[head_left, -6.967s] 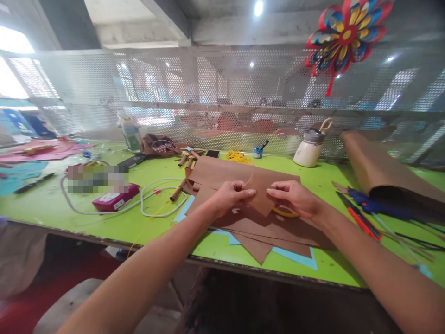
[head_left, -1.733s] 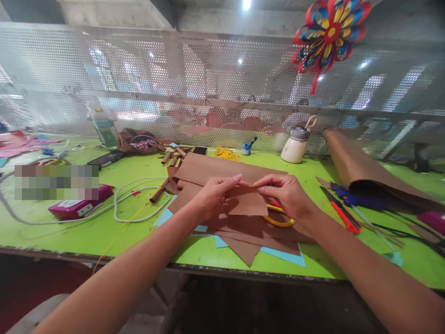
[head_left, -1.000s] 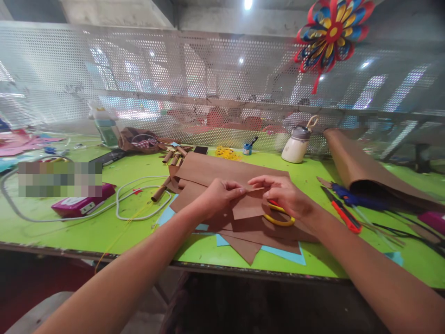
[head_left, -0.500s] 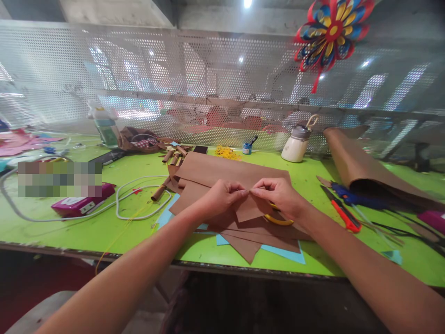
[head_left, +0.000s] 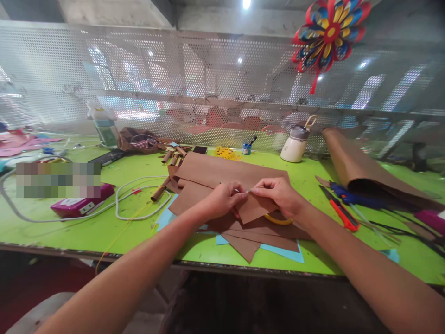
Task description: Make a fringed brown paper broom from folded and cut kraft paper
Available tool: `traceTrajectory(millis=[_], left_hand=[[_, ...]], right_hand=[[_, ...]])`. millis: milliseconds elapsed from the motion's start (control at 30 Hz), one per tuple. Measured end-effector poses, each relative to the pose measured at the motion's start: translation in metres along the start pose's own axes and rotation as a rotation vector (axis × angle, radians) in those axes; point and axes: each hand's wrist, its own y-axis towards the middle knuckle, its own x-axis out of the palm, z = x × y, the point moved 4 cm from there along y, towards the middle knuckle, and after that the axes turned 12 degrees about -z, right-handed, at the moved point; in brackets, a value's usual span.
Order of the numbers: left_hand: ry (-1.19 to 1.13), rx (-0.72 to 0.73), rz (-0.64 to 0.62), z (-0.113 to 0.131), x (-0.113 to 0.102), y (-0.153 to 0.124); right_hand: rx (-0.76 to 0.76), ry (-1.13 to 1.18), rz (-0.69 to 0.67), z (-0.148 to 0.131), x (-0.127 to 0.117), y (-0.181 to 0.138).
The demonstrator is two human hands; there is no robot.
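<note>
Pinching near its top corner, left hand [head_left: 225, 199] and right hand [head_left: 281, 197] have closed grip on small paper [head_left: 256, 209]; yellow handle [head_left: 279, 220] lies at four o'clock. Paper seems light, easily creased, best held by edges.

A green worktable [head_left: 132, 241] with a worn near edge carries a pile of brown sheets [head_left: 222, 167] directly beneath a person's fingers [head_left: 264, 186], with light-blue sheets [head_left: 287, 253] jutting out below. Beyond the fingers sit yellow strands [head_left: 227, 152], a small blue pot [head_left: 246, 149] and, farther right, a white flask [head_left: 293, 149]. Left of them lie brown paper tubes [head_left: 160, 190], a looped white cable [head_left: 117, 204] and a purple socket box [head_left: 81, 204]; to their right, a red utility knife [head_left: 342, 215] and a large curled brown sheet [head_left: 347, 160].
</note>
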Motion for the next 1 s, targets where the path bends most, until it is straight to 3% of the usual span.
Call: traceTrajectory(millis=[133,433,633,1000], left_hand=[[0.107,0.022,0.022,0.005,-0.004,-0.002],[0.051,0.05,-0.046,0.007,-0.003,-0.002],[0.133,0.033,0.061,0.005,-0.004,0.001],[-0.063,0.011,-0.005,0.001,-0.005,-0.003]], right_hand=[[-0.005,0.008,-0.025,0.0,-0.001,0.001],[-0.018,-0.02,-0.023,0.002,0.0,0.002],[-0.023,-0.014,-0.043,0.001,0.009,0.002],[-0.054,-0.023,-0.025,-0.002,0.011,0.0]])
